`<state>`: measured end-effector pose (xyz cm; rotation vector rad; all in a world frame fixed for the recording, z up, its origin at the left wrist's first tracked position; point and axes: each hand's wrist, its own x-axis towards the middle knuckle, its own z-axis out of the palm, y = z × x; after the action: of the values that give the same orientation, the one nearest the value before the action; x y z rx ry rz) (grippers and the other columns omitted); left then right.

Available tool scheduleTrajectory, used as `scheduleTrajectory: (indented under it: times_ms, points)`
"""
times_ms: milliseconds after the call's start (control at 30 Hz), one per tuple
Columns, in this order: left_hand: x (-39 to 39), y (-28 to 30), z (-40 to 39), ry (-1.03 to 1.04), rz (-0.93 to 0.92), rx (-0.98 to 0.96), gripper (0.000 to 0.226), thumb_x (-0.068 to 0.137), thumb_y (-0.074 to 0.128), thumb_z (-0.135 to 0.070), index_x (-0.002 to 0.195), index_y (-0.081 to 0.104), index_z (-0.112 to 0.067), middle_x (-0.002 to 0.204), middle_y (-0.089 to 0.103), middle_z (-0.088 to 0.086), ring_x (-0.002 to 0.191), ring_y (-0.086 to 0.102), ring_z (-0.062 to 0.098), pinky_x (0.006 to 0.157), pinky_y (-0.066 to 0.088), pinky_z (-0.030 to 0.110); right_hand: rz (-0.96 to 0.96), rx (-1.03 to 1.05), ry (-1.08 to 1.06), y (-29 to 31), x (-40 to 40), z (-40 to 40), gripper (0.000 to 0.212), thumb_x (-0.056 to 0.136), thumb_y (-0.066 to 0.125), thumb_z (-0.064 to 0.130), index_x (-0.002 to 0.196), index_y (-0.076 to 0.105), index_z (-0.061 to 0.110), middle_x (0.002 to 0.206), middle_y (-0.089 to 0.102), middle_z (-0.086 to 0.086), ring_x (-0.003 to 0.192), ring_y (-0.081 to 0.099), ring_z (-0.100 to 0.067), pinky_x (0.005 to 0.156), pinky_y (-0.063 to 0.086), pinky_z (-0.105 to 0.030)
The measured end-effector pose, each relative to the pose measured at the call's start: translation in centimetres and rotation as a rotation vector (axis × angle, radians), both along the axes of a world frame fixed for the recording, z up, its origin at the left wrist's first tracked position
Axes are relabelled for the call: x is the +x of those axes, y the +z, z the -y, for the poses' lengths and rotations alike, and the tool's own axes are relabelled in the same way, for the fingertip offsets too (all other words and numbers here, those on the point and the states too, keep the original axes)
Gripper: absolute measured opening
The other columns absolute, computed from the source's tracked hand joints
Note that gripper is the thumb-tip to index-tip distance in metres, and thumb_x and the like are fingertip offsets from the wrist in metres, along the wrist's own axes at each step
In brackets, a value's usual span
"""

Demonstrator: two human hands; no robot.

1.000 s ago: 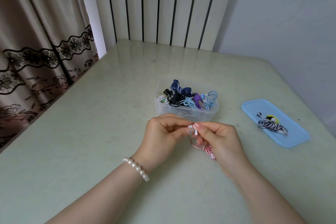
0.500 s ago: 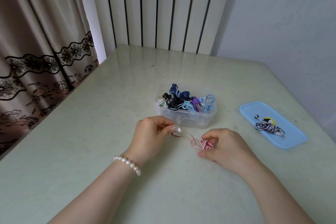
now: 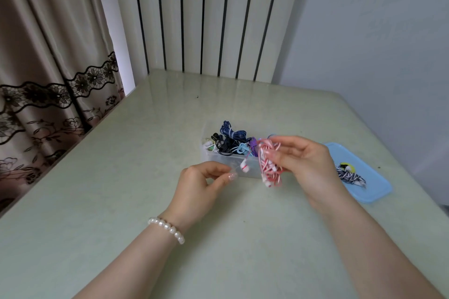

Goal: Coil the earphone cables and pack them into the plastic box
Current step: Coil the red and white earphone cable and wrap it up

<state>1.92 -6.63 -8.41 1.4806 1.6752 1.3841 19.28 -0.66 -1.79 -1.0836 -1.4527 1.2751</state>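
Note:
My right hand (image 3: 303, 162) grips a bundle of pink-and-white earphone cable (image 3: 268, 165) and holds it up in front of the clear plastic box (image 3: 218, 159), at its near right corner. One white-and-red earbud (image 3: 244, 167) dangles from the bundle. My left hand (image 3: 201, 184) hovers low just left of that earbud with its fingers loosely curled; I see nothing between them. The box holds several coiled cables: dark blue, black, light blue and purple.
The blue lid (image 3: 374, 193) lies on the pale green table (image 3: 121, 189) to the right, with a black-and-white striped coiled earphone (image 3: 349, 174) on it. A curtain hangs along the left edge, and walls stand behind and to the right.
My right hand has lifted the pink cable off the table and gathered it into a bundle by the box. My left hand has let go of the earbud, which now dangles.

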Motion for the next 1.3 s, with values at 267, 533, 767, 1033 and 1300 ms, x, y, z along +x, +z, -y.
scheduleTrajectory:
  times_ms: [267,533,767,1033,1300]
  points:
    - [-3.1,0.1,-0.3,0.082,0.016,-0.132,0.015,0.077,0.073,-0.018,0.067,0.069,-0.028,0.065,0.07,-0.007,0.056,0.061,0.005,0.061,0.048,0.018,0.046,0.184,-0.162,3.0,-0.8,-4.9,0.024,0.07,0.076,0.004,0.089,0.067,0.015,0.084,0.065,-0.013,0.07,0.061,-0.016,0.064,0.054,-0.025]
    - [-3.7,-0.5,-0.4,0.043,-0.024,-0.223,0.02,0.077,0.073,-0.014,0.062,0.069,-0.027,0.065,0.071,-0.008,0.065,0.065,0.013,0.072,0.052,0.032,0.401,0.185,-0.258,-0.1,-3.2,-7.7,0.037,0.067,0.08,0.02,0.1,0.067,0.009,0.088,0.064,-0.005,0.08,0.058,-0.014,0.076,0.044,-0.023]
    - [-4.1,-0.6,-0.6,0.046,-0.023,-0.216,0.019,0.075,0.074,-0.014,0.063,0.069,-0.028,0.064,0.071,-0.01,0.063,0.064,0.011,0.07,0.052,0.028,0.601,0.432,-0.241,-1.9,-3.8,-7.8,0.024,0.071,0.077,0.017,0.094,0.07,0.013,0.093,0.059,-0.003,0.077,0.051,-0.012,0.074,0.04,-0.023]
    - [-3.6,-0.8,-0.6,0.017,-0.06,-0.233,0.016,0.077,0.072,-0.016,0.067,0.069,-0.028,0.068,0.07,-0.008,0.058,0.059,0.002,0.064,0.048,0.017,0.829,0.683,0.147,-3.0,-4.5,-7.4,0.036,0.091,0.048,0.005,0.125,0.055,0.011,0.139,0.047,-0.008,0.128,0.044,-0.022,0.111,0.022,-0.025]
    - [-2.9,-0.6,-0.4,-0.033,-0.053,-0.29,0.013,0.08,0.069,-0.015,0.068,0.069,-0.02,0.055,0.061,-0.009,0.037,0.054,0.012,0.041,0.04,0.017,1.307,0.546,-0.093,-3.2,-5.4,-7.3,0.024,0.088,0.049,0.019,0.103,0.068,0.022,0.107,0.066,-0.003,0.125,0.037,-0.022,0.112,0.009,-0.039]
